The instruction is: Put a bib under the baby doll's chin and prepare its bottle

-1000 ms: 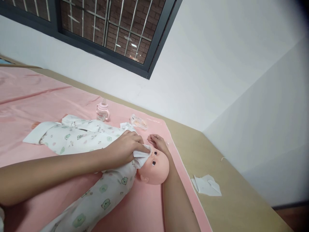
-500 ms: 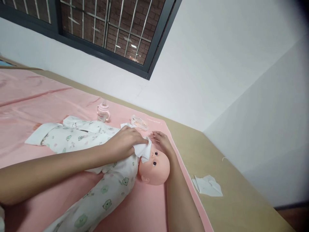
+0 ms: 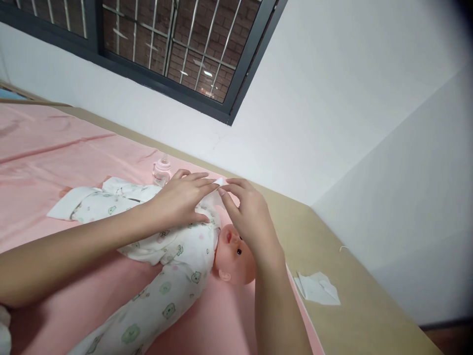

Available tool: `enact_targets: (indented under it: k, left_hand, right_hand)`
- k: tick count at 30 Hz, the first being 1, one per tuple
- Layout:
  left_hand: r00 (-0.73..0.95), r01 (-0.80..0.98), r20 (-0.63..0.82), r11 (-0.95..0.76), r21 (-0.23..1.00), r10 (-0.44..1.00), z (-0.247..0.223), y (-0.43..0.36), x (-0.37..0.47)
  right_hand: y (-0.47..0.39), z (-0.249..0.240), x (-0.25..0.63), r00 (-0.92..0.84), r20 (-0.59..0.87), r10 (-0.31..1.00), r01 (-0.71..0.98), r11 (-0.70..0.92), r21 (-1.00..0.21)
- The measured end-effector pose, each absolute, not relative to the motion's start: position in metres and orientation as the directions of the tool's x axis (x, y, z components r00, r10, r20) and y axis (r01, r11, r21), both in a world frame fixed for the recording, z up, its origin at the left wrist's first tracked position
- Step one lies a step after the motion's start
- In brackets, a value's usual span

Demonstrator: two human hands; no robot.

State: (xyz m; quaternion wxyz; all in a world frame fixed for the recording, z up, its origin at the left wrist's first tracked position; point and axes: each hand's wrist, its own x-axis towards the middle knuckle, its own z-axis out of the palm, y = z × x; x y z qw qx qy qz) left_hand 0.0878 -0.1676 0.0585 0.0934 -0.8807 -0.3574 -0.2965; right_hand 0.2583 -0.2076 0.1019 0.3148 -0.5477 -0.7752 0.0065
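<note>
A baby doll (image 3: 229, 259) lies on its back, its head toward the right, in a white suit (image 3: 185, 251) with green animal prints. Over its chest my left hand (image 3: 186, 199) is open, fingers stretched toward a white tissue (image 3: 219, 182) and touching it, the thumb spread apart near the doll's collar. My right hand (image 3: 251, 209) arches above the doll's face, thumb and fingertips closed on the tissue's edge. Both hands meet at this tissue, which is partly hidden behind them. One of the doll's eyes is partly covered by my right hand.
A pink baby bottle (image 3: 161, 170) with handles stands beyond the doll, partly behind my left hand. The doll lies on a pink mat (image 3: 207, 315) over a wooden surface (image 3: 362, 301). A crumpled white tissue (image 3: 318, 288) lies right of the mat, and a wall with a barred window (image 3: 170, 44) rises behind.
The tissue has been lifted from the doll's mouth and moved away toward the wall. My right hand has come from beside the head to over the face and taken hold of it.
</note>
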Motion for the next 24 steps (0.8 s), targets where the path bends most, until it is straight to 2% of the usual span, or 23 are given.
enact_targets:
  k: [2, 5, 11, 16, 20, 24]
  left_hand:
    - [0.56, 0.694, 0.594, -0.719, 0.044, 0.577, 0.06, -0.168, 0.087]
    - [0.546, 0.713, 0.598, -0.7, 0.034, 0.586, 0.061, -0.168, 0.087]
    - [0.531, 0.756, 0.601, -0.655, -0.018, 0.597, 0.064, -0.169, 0.088]
    - [0.517, 0.762, 0.623, -0.648, -0.021, 0.587, 0.065, -0.168, 0.086]
    - [0.433, 0.816, 0.662, -0.579, 0.001, 0.612, 0.07, -0.152, 0.071]
    - [0.219, 0.908, 0.661, -0.398, 0.132, 0.717, 0.077, -0.12, 0.04]
  right_hand:
    - [-0.207, 0.1, 0.256, -0.187, 0.508, 0.841, 0.878, 0.375, -0.297]
    - [-0.208, 0.099, 0.254, -0.234, 0.514, 0.825, 0.868, 0.415, -0.272]
    - [-0.21, 0.097, 0.247, -0.251, 0.417, 0.874, 0.914, 0.355, -0.194]
    - [-0.204, 0.096, 0.251, -0.253, 0.435, 0.864, 0.905, 0.37, -0.208]
    - [-0.194, 0.1, 0.272, -0.119, 0.459, 0.88, 0.922, 0.27, -0.278]
    - [-0.175, 0.095, 0.307, 0.116, 0.458, 0.882, 0.939, 0.052, -0.339]
